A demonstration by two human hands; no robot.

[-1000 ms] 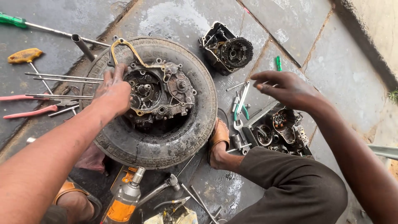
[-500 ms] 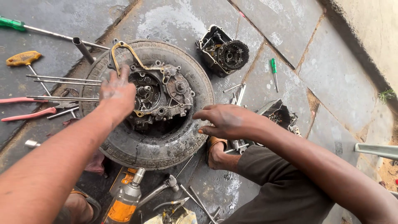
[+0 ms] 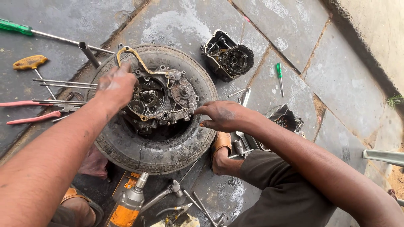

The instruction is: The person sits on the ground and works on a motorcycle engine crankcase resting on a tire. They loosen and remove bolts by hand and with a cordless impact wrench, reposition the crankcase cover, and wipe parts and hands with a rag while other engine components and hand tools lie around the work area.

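A greasy grey metal engine casing (image 3: 162,101) with exposed gears sits in the hollow of a worn black rubber tyre (image 3: 151,149) lying flat on the stone-slab floor (image 3: 294,25). The left hand (image 3: 115,86) rests on the casing's upper left edge, fingers spread and its grip released. The right hand (image 3: 223,115) reaches to the casing's right rim, fingertips touching it; whether they pinch a small part is hard to tell. A second dark engine half (image 3: 227,56) lies beyond the tyre, long steel rods (image 3: 63,84) lie left, and an orange impact driver (image 3: 128,206) lies near the tyre.
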